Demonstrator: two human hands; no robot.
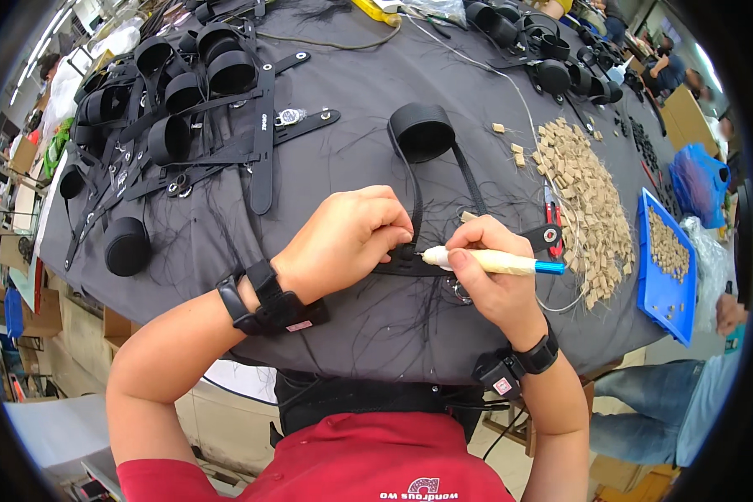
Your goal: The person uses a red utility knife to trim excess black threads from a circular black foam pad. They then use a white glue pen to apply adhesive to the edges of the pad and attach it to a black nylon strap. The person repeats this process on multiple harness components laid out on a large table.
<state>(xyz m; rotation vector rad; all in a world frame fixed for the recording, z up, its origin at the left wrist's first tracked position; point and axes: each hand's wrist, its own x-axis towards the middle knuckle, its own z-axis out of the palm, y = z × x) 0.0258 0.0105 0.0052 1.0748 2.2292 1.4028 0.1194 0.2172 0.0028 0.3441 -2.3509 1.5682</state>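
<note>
Before me on the grey cloth lies a black strap piece with a round black cuff (423,134) at its far end. Two narrow straps run from the cuff toward me, meeting a wider black band (406,266). My left hand (351,237) is closed, its thumb and fingers pinching the strap where it joins the band. In my right hand (495,266) is a pen-shaped tool (510,263) with a pale yellow barrel and a blue end. Its thin tip points left, at the strap beside my left fingertips; whether it touches, I cannot tell.
Red-handled pliers (552,219) lie right of my work, beside a heap of small tan blocks (586,201). Farther right is a blue tray (644,268). Black strap pieces (184,109) pile up at left. A white cord (510,71) crosses the cloth; a person (653,410) stands at right.
</note>
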